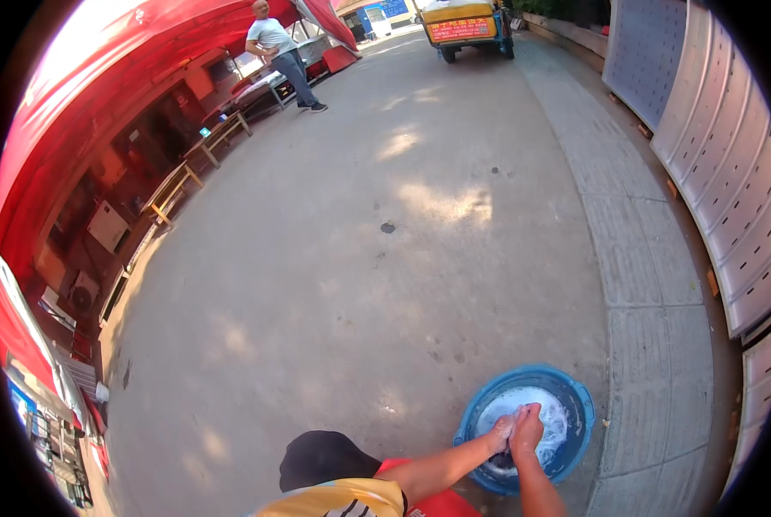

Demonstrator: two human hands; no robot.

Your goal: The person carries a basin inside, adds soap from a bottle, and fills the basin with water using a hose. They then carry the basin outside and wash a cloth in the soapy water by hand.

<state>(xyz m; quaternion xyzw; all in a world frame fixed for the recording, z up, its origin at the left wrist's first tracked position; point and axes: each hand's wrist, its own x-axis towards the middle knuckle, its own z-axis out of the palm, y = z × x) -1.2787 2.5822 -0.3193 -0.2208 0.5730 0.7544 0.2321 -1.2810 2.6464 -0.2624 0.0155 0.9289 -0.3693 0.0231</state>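
Note:
A round blue basin (463, 424) stands on the concrete near the bottom right, holding white, sudsy water (555, 420). Over its middle, my left hand (499, 433) and my right hand (528, 427) are pressed together with curled fingers. Foam clings to my left hand. Whatever lies between the hands is hidden by the fingers. Something dark shows in the water just below them, too unclear to name. My forearms reach in from the bottom edge, beside a yellow sleeve and a dark, rounded shape.
A paved strip (661, 345) runs right of the basin, along perforated metal panels (721, 146). Wooden benches (172, 189) line the left side under a red canopy (66, 112). Farther off are a standing person (271, 39) and a loaded cargo vehicle (463, 30).

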